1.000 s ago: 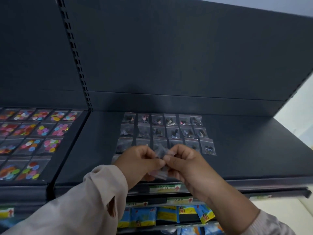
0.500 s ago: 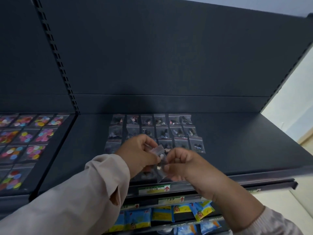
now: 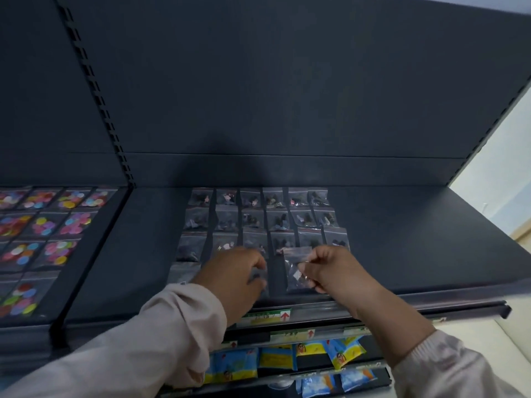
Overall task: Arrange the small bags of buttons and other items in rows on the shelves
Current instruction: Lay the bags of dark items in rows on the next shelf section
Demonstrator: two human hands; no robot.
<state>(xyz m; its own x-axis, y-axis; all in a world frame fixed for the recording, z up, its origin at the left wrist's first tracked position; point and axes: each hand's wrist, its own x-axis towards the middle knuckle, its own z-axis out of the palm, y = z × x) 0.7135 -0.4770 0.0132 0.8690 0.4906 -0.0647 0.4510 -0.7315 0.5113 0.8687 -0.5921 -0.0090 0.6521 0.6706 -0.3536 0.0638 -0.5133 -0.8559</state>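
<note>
Head view, far left first: clear bags of bright coloured buttons (image 3: 46,225) lie in rows on the neighbouring shelf (image 3: 94,254), past the slotted upright (image 3: 94,90). Moving in, the dark main shelf (image 3: 416,254) carries a neat grid of small clear bags (image 3: 258,216) with dark contents, three full rows at the back and a fourth begun at the left front. Now the left hand (image 3: 238,280), sleeve (image 3: 143,346) pushed forward, sits low over the front row with fingers curled down onto a bag (image 3: 260,275); whether that grip is clamped on it or just pressing, I cannot tell. Just right of it, the right hand (image 3: 336,271) has its grip pinched together on one small bag (image 3: 297,271), held at its right edge, close over the shelf beside the fourth row's open spot. Below the shelf lip, a price strip (image 3: 270,315) and blue-and-yellow packets (image 3: 275,359) hang underneath.
</note>
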